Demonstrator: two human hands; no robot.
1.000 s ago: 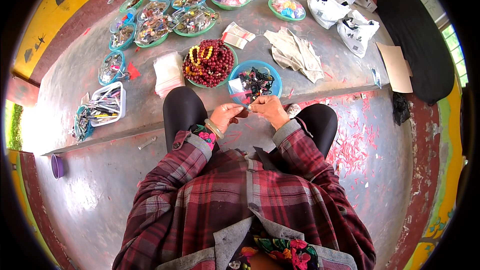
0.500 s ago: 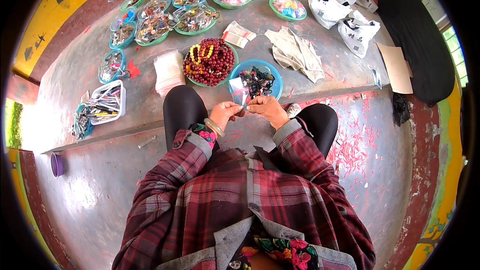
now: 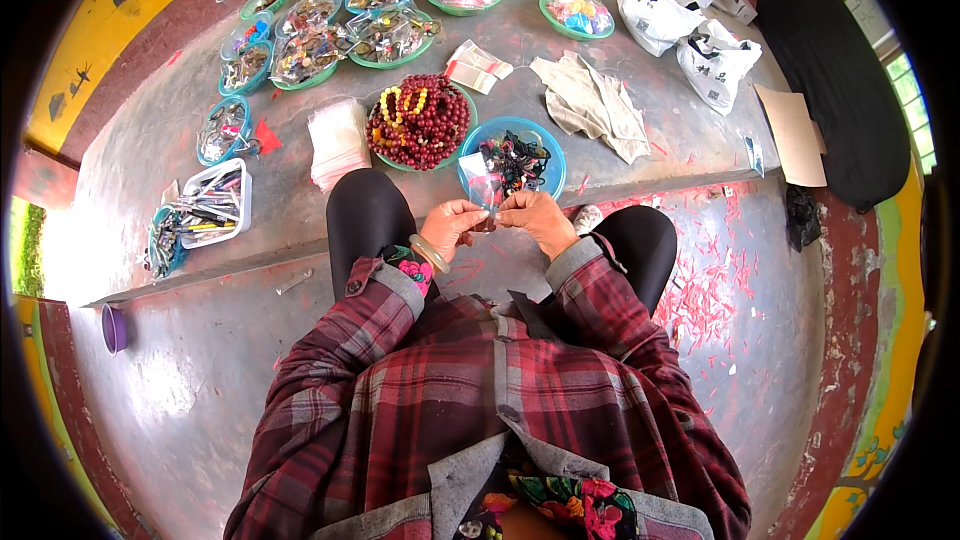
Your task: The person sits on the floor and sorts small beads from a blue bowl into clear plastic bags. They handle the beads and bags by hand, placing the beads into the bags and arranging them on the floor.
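Note:
A small clear plastic bag with a white patch and some pink sticks up from my fingertips, over the near edge of a blue bowl. My left hand, with a pale bangle at the wrist, pinches the bag's lower edge. Close beside it, my right hand pinches the same edge. What lies inside the bag is too small to make out. Black cords with small coloured pieces lie in the bowl. Left of this bowl, dark red bead strings and a yellow one fill a green bowl.
A stack of clear bags lies left of the beads. A white tray of pens stands farther left. Several bowls of packaged trinkets sit behind. A beige cloth and white plastic bags lie right. Red scraps litter the floor.
The small bag has turned slightly between my fingertips, and its clear pink part shows more above them. Both hands stay in nearly the same place.

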